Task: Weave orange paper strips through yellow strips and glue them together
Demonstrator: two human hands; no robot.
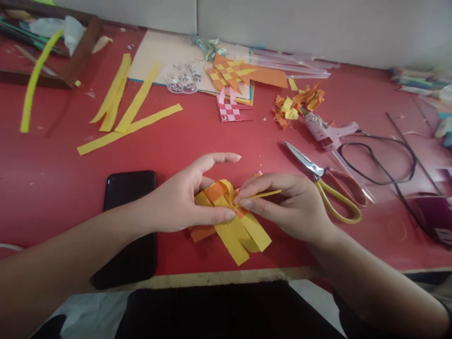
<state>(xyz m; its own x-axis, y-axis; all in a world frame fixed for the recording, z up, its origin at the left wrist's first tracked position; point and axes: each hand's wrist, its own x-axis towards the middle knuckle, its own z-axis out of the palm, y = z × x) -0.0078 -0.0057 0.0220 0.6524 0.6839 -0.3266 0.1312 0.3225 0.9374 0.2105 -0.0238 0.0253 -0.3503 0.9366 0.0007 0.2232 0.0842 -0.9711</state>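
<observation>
Above the table's front edge I hold a woven piece of yellow and orange paper strips [231,230], its loose yellow ends fanning out toward me. My left hand [192,197] grips it from the left, thumb pressed on the weave and index finger stretched out above. Thumb and fingertips of my right hand [282,202] pinch one thin yellow strip [266,193] at the weave. Part of the weave is hidden by my hands. Right of my right hand lie scissors [323,176] with yellow and red handles.
A black phone [130,188] lies under my left forearm. Yellow paper strips [130,132] are at the back left. Behind are a woven orange fish [229,73], a pink checked fish [231,112], paper scraps [291,110] and a corded glue gun [325,132]. A wooden tray [81,52] stands far left.
</observation>
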